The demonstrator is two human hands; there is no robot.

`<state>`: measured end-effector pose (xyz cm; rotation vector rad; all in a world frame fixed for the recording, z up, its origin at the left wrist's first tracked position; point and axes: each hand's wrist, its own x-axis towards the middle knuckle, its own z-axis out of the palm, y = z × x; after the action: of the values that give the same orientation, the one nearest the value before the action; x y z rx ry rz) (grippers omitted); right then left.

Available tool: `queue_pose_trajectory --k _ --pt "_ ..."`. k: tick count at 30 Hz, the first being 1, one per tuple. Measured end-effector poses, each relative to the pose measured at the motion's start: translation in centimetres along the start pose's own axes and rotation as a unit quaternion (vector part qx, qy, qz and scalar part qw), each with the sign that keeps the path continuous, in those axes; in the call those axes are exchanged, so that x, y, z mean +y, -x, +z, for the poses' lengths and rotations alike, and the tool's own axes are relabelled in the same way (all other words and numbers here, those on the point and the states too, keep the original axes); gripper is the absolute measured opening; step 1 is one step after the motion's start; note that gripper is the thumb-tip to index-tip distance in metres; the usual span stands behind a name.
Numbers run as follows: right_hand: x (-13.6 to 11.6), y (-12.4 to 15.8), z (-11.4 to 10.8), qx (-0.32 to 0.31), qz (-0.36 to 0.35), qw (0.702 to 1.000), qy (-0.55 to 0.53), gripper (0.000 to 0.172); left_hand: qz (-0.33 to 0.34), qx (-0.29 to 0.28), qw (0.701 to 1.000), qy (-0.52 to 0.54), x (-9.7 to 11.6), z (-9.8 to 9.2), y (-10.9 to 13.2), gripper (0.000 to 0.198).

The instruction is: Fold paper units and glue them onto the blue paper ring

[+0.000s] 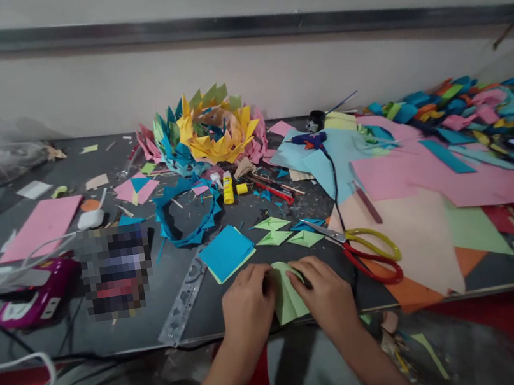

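Observation:
Between my two hands, at the table's front edge, is a sheet of light green paper [288, 297] with a crease down it. My left hand [248, 297] grips its left side with curled fingers. On the right side, my right hand [325, 288] pinches the paper between thumb and fingers. Just beyond lie several folded green paper pieces [273, 237] and a blue one partly covered by scissors. A stack of blue and green paper squares [228, 251] is beside my left hand. Scissors [367, 253] with red and yellow handles rest to the right of my right hand.
A clear ruler [183, 300] lies at left. Behind are a blue paper ring [187, 212], a yellow glue bottle [227, 188], colourful paper rings [219, 134] and a corded glue gun [309, 139]. Pink sheets [471, 173] cover the right side; a purple power strip [40, 292] sits left.

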<state>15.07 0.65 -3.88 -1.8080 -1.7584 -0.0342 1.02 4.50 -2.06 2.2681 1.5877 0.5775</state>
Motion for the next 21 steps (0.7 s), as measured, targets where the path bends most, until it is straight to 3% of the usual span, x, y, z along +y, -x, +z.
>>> queue_pose_trajectory --k 4,9,15,21 --pt "-0.1 0.4 0.2 0.015 -0.047 0.999 -0.009 0.017 0.079 0.026 0.996 0.032 -0.7 0.5 0.2 0.011" --pt "0.7 0.1 -0.6 -0.046 -0.109 0.993 -0.021 0.021 0.144 0.036 0.988 0.05 -1.1 1.3 0.4 0.013" --pt "2.8 -0.5 -1.6 -0.109 -0.269 0.957 0.003 0.026 0.212 -0.015 0.976 0.052 -1.1 1.4 0.5 0.014" --pt "4.1 -1.1 -1.7 -0.139 -0.346 0.928 0.012 0.029 0.275 -0.004 0.961 0.027 -1.6 1.3 0.8 0.021"
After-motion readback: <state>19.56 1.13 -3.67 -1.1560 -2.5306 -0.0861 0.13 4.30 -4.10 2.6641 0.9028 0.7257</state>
